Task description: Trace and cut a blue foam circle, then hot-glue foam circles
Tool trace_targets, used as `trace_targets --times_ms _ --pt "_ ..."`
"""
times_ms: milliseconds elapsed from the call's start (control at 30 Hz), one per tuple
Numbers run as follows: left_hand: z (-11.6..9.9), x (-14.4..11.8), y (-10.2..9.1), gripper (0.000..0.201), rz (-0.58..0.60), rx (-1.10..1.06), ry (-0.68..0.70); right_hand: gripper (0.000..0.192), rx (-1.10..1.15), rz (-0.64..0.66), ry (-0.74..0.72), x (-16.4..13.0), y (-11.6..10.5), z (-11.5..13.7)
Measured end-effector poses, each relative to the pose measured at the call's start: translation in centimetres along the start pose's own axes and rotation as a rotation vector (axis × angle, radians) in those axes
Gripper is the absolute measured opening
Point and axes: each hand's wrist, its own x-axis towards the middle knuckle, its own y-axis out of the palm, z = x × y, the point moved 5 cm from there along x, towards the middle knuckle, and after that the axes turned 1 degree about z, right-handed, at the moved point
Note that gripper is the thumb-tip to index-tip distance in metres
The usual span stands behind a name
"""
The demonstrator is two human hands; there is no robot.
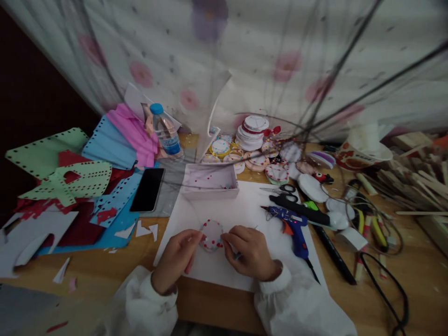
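Note:
A small white paper disc with red dots (211,234) lies on a white sheet (241,210) near the table's front edge. My left hand (177,258) pinches the disc's left edge. My right hand (249,252) touches its right edge and also grips a thin teal tool (238,255) that pokes out under the fingers. Both wrists wear white sleeves.
A shallow white box (209,182) stands behind the sheet. Blue glue gun (293,227), black glue gun (301,209) and scissors (282,189) lie to the right. A phone (148,189), water bottle (165,130) and coloured paper (84,182) are at the left. Stacked discs (252,131) sit at the back.

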Motion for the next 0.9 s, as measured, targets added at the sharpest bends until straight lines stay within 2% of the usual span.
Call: trace_targets --times_ms 200,467,667,900 --pt "0.2 0.9 0.8 0.044 0.029 -0.006 0.007 0.021 0.045 0.080 -0.052 0.1 0.4 0.0" --pt "0.2 0.7 0.7 0.040 0.046 -0.028 0.022 0.028 -0.026 0.222 -0.067 -0.1 0.8 -1.0" --pt "0.2 0.8 0.6 0.039 0.063 -0.039 0.046 0.021 -0.062 0.229 -0.098 -0.1 0.5 -1.1" --pt "0.1 0.7 0.4 0.038 0.060 -0.045 0.041 0.021 -0.066 0.239 -0.088 0.0 0.7 -1.3"
